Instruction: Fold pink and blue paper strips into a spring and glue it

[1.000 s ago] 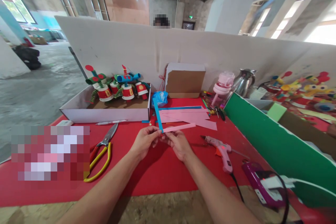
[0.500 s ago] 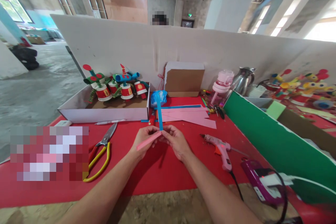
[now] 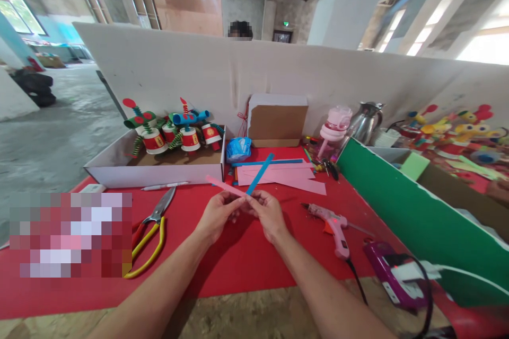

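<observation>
Over the red table cover [image 3: 254, 259], my left hand [image 3: 220, 214] and my right hand [image 3: 266, 214] meet with fingertips pinched together. Between them they grip the joined ends of two paper strips. The pink paper strip [image 3: 225, 185] points up and left from the fingertips. Up to the right stands the blue paper strip [image 3: 260, 173]. Both hands are closed on the strips; the folded part between the fingers is hidden. Behind the hands lie loose pink paper strips [image 3: 284, 176] with a blue one along their far edge.
Scissors [image 3: 155, 228] lie on the left and a pink glue gun [image 3: 332, 225] on the right. Cup figures stand in a white box [image 3: 159, 176]. A green-sided box [image 3: 409, 206], a purple power strip [image 3: 397, 278], a pink bottle [image 3: 334, 130] and a blue packet [image 3: 238, 149] surround the workspace.
The pink strip has swung from the right across to the left, first downward, now upward. The blue strip has tilted from leaning left to leaning right. Both hands stay nearly in place.
</observation>
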`<state>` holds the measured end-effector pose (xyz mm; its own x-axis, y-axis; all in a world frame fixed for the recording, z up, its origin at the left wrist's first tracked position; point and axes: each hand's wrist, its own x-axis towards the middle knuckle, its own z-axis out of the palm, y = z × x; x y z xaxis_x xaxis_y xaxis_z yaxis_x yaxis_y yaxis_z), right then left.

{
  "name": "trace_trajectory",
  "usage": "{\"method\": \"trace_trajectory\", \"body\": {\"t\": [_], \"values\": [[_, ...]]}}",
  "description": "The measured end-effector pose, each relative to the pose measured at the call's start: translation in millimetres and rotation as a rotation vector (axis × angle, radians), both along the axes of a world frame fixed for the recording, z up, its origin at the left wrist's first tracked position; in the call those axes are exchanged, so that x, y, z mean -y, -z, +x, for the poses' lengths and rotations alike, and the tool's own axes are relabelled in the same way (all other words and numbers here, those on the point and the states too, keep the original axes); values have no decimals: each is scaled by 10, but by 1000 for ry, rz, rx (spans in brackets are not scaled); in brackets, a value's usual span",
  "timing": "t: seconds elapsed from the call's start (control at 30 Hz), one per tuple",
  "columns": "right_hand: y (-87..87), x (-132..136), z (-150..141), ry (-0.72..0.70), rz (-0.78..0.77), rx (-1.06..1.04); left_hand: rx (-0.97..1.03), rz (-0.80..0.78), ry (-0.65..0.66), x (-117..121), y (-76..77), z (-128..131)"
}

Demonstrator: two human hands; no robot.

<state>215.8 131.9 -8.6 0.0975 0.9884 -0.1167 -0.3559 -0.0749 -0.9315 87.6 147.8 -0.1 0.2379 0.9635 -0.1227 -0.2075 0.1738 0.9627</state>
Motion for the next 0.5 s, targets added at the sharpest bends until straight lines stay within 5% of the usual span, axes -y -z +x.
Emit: {"method": "trace_trajectory", "body": {"t": [0.5], "values": [[-23,6,21,-80,-36,54,-173,89,-62,-2,-52,-23]]}}
